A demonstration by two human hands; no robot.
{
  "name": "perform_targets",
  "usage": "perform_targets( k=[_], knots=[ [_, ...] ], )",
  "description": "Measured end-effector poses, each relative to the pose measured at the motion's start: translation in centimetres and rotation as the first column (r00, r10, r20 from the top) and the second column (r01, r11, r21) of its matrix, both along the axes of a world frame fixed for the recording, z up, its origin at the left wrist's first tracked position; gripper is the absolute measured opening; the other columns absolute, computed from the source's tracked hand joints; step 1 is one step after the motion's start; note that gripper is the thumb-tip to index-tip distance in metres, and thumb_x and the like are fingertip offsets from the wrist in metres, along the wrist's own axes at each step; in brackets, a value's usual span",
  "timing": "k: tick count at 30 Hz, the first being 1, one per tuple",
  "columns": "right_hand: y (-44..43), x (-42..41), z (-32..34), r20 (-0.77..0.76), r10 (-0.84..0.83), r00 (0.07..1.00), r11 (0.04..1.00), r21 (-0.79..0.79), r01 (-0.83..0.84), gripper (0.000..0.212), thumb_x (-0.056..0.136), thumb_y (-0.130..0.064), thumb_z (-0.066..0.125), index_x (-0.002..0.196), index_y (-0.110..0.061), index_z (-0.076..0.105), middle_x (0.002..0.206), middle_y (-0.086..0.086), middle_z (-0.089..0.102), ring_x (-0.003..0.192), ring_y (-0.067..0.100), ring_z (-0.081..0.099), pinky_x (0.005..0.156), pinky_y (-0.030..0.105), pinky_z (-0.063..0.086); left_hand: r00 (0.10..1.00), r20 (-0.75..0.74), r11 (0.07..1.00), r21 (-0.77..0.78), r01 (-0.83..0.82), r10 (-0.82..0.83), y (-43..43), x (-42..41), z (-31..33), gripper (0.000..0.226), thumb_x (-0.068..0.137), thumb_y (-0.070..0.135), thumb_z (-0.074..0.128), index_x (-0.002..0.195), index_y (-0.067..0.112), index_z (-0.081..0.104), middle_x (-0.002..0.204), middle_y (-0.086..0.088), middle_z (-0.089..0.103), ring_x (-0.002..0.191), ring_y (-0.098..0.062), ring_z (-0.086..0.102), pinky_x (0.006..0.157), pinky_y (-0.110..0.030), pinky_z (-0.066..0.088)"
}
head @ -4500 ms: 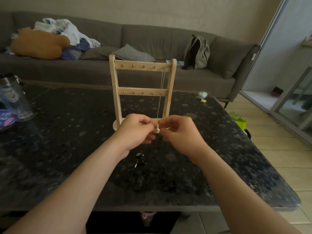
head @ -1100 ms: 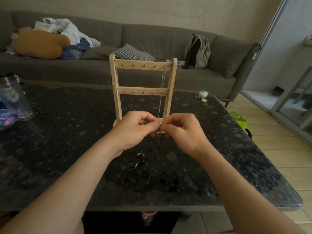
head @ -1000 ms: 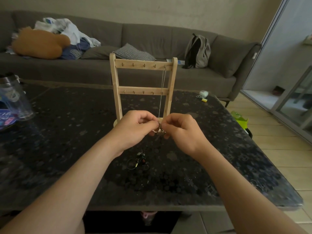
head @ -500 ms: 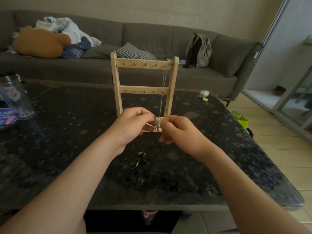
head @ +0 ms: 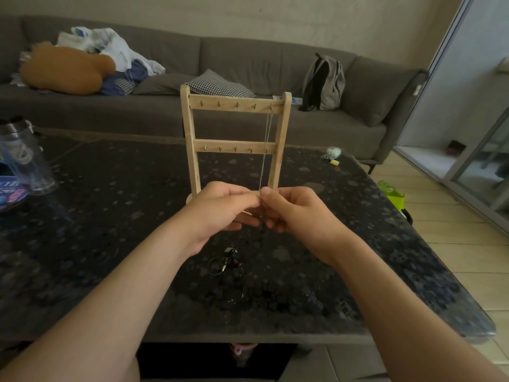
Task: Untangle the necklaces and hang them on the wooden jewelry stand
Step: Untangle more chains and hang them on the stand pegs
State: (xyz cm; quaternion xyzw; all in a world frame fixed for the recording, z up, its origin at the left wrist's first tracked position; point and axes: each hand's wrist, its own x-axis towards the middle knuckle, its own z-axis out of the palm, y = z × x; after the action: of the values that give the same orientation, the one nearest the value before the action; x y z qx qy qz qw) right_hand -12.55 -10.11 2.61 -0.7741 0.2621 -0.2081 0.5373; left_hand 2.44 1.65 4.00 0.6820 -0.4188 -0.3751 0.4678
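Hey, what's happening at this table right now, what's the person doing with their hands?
A person is sorting necklaces at a dark speckled table. Both the left hand and right hand pinch a thin silver chain between their fingertips, just in front of the wooden jewelry stand. One silver necklace already hangs from the rightmost hook of the top bar. A small tangle of dark jewelry lies on the table below the hands, not yet hung.

Open tabletop [head: 110, 216] left and right of the wooden jewelry stand [head: 234, 144], blocked just ahead by its posts, rails and hanging chain [head: 265, 150], nearer by the tangled necklaces [head: 225, 264], far left by a clear jar [head: 23, 161].
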Motion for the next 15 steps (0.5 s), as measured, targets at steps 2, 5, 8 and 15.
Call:
perform_targets(
  k=[2,5,8,15],
  knots=[
    [-0.04,-0.13,0.09,0.022,-0.012,1.000,0.999,0.030,0.012,0.041,0.111,-0.037,0.056,0.105,-0.003,0.079,0.084,0.009,0.067,0.076,0.016,0.060,0.073,0.033,0.050,1.000,0.027,1.000,-0.007,0.009,-0.009,0.11,0.11,0.07,0.018,0.104,0.035,0.069,0.111,0.029,0.085,0.107,0.007,0.083,0.105,-0.012,0.078,0.111,-0.051,0.052],
    [0.16,-0.26,0.41,0.043,-0.020,0.999,0.993,0.114,0.015,0.038,0.109,-0.027,0.058,0.077,-0.018,0.078,0.080,0.006,0.063,0.077,0.017,0.061,0.075,0.035,0.048,0.998,0.063,1.000,-0.027,0.003,-0.002,0.18,0.34,-0.10,0.014,0.099,0.029,0.077,0.111,0.031,0.084,0.105,0.008,0.083,0.103,-0.012,0.079,0.110,-0.050,0.054],
    [-0.01,-0.11,0.65,0.060,-0.041,0.997,0.959,0.281,0.023,0.027,0.103,-0.020,0.055,0.078,-0.015,0.064,0.072,0.003,0.051,0.072,0.019,0.058,0.076,0.040,0.043,0.999,0.041,0.999,-0.034,-0.016,0.018,0.07,0.38,-0.26,0.012,0.096,0.029,0.081,0.107,0.031,0.082,0.105,0.005,0.083,0.102,-0.014,0.079,0.107,-0.050,0.056],
    [-0.29,0.04,0.09,0.006,-0.008,1.000,0.943,0.332,0.006,0.020,0.088,-0.027,0.065,0.094,-0.009,0.073,0.082,0.008,0.062,0.076,0.018,0.063,0.075,0.036,0.048,1.000,0.019,1.000,-0.009,0.008,-0.008,-0.17,0.24,-0.64,0.015,0.100,0.024,0.077,0.114,0.028,0.081,0.104,0.002,0.083,0.104,-0.017,0.078,0.102,-0.044,0.060]
  ],
)
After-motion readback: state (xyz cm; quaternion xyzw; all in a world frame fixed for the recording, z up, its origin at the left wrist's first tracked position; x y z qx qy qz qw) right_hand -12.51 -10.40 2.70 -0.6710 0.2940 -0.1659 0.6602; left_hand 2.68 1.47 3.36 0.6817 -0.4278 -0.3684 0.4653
